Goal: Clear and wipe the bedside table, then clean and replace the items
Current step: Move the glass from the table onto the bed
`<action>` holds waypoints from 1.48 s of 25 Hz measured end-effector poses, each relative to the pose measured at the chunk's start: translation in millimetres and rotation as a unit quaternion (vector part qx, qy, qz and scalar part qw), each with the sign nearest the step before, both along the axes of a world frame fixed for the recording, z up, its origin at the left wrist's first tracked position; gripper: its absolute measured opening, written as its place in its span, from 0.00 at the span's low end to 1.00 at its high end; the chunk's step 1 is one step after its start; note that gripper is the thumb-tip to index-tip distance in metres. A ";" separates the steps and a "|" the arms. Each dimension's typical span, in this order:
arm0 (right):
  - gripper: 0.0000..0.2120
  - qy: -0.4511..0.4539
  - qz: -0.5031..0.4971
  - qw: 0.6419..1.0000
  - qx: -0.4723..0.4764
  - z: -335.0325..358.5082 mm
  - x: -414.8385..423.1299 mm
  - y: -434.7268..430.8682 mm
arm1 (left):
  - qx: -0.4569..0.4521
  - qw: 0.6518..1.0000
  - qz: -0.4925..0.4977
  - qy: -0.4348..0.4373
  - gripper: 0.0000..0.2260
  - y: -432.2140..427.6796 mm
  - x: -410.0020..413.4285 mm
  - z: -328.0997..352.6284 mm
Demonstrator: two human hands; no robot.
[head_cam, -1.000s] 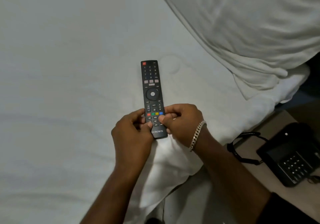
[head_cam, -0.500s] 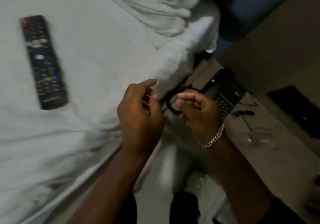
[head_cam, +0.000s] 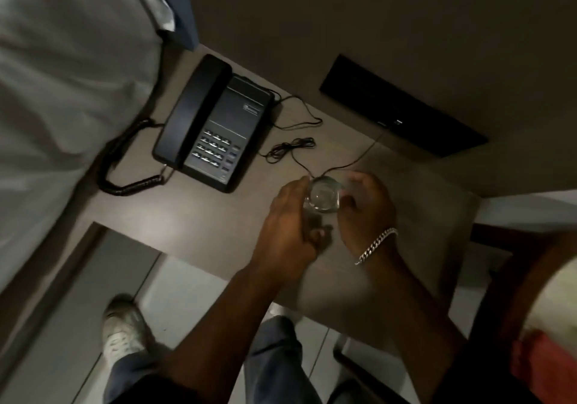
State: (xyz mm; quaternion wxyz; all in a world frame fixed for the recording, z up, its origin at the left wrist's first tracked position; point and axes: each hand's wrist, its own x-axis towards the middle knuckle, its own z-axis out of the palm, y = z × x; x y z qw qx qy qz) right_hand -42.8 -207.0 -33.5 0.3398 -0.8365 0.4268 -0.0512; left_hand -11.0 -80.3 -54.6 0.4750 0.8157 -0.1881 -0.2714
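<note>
My left hand (head_cam: 288,216) and right hand (head_cam: 365,203) cup the clear drinking glass (head_cam: 323,198) between them; fragile, slippery, so grip its sides.

Black telephone (head_cam: 215,122) is being observed on the brown bedside table (head_cam: 187,216). Beside the telephone: clear glass (head_cam: 323,197), black thin cable (head_cam: 290,150), white bedding (head_cam: 62,75). Silver chain bracelet (head_cam: 376,245) is being worn.
</note>
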 end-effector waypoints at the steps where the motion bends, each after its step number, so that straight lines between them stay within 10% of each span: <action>1: 0.14 -0.012 -0.006 0.999 0.041 -7.4 -4.3 -5.0 | -0.001 1.000 -0.003 0.000 0.36 -11.5 -1.5 -7.1; 9: 0.13 -0.120 0.008 0.985 0.125 19.9 -2.6 19.4 | -0.047 0.992 0.051 -0.101 0.26 -3.9 11.7 14.6; 19: 0.09 -0.233 0.250 0.929 0.141 145.9 173.7 234.1 | -0.051 0.926 0.299 -0.225 0.27 234.6 140.9 137.8; 28: 0.10 -0.202 0.385 0.886 0.162 162.8 333.9 467.6 | -0.037 0.854 0.446 -0.267 0.25 453.1 261.2 145.6; 37: 0.16 -0.136 0.408 0.891 0.149 147.3 364.2 502.5 | 0.018 0.833 0.524 -0.174 0.28 478.7 274.2 121.4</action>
